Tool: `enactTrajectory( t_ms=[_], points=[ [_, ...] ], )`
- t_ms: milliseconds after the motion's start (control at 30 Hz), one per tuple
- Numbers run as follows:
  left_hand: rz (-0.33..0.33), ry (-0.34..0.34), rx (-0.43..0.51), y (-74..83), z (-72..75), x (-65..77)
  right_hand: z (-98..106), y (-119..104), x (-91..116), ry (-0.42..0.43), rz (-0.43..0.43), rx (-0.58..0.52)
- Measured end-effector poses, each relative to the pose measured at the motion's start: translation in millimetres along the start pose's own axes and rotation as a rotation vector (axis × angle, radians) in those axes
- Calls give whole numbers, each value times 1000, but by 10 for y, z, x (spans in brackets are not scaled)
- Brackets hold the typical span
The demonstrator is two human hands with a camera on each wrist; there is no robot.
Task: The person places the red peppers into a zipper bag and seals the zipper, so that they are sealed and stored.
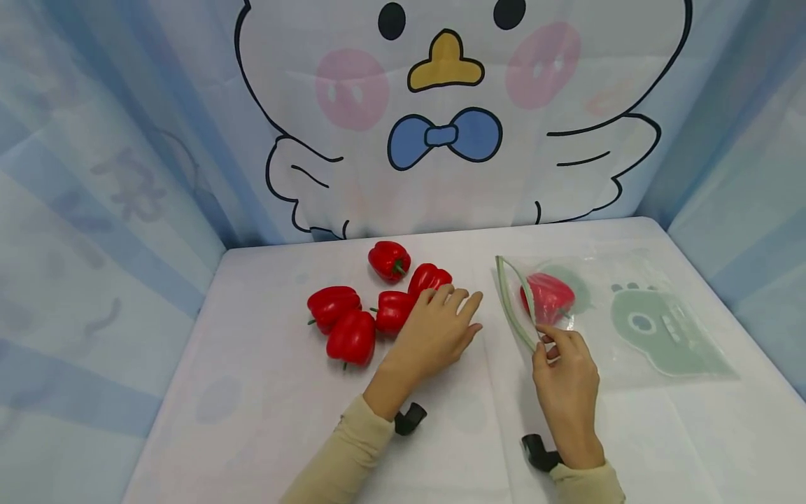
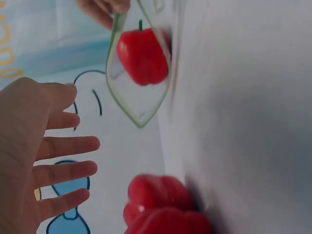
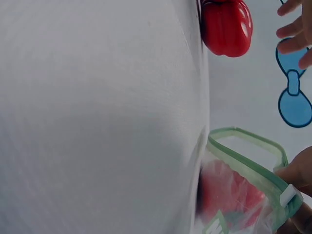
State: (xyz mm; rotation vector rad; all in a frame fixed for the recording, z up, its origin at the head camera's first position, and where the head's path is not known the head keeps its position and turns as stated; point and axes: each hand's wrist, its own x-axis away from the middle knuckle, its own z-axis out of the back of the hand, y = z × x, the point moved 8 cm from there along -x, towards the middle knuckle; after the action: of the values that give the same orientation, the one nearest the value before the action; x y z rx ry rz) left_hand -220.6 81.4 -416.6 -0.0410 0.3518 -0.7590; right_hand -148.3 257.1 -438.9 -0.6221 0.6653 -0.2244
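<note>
One white-covered table (image 1: 252,427) fills the lower part of the head view. Pale blue-and-white curtains (image 1: 82,294) hang along the left and right edges, and a backdrop (image 1: 441,199) printed with a cartoon bird in a blue bow tie spans the top. Five loose red bell peppers (image 1: 351,338) lie in a group at the middle of the frame. At right, a clear slider-zip bag (image 1: 676,329) with green prints lies on the table, its green-edged mouth spread apart; a sixth red bell pepper (image 1: 549,297) sits inside. The left hand (image 1: 437,329), at centre, is spread wide with fingers extended and holds nothing; the left wrist view shows a gap between it and the peppers. The right hand (image 1: 567,371), lower right, pinches the bag's green edge between thumb and fingers.
</note>
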Motion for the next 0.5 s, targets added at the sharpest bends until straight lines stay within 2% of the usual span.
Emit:
enactTrajectory(
  t_ms=[200,400,500],
  points=[
    [107,4,25,-310,21,109,-17,2,-1,-3,-2,-9],
    [264,-65,101,-594,-31,202,-6,-14,-12,-4,4,-2],
    [315,-101,116,-698,-49,240,6,-16,-13,-1,3,-4]
  ],
)
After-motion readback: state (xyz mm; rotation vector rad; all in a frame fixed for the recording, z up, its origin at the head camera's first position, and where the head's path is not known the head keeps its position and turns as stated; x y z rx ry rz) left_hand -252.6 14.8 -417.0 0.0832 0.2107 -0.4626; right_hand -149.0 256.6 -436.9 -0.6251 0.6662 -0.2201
